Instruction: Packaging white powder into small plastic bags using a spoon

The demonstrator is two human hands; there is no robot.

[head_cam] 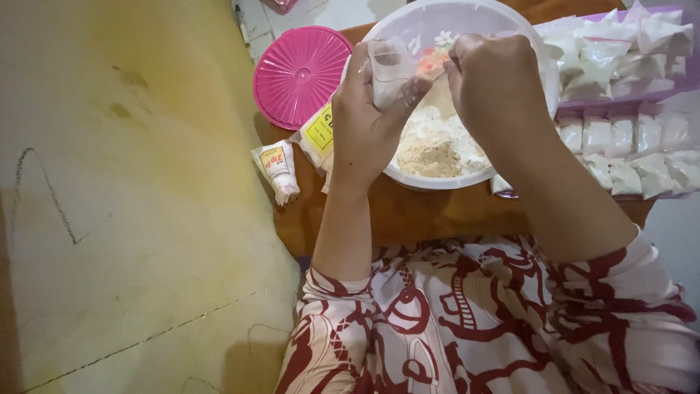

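My left hand (pixel 364 120) holds a small clear plastic bag (pixel 390 69) upright over a large translucent bowl (pixel 525 36) of pale powder (pixel 434 146). The bag has some white powder in it. My right hand (pixel 492 84) is closed just right of the bag's mouth, its fingers pinched on something thin that I cannot make out. Both hands hover above the bowl, which rests on a low brown wooden table (pixel 408 215).
A round pink lid (pixel 300 73) lies left of the bowl. Small printed packets (pixel 277 169) sit at the table's left edge. Several filled white powder bags (pixel 627 131) are stacked at the right. Yellowish floor (pixel 131 219) spreads to the left; my patterned sleeves (pixel 474 321) are below.
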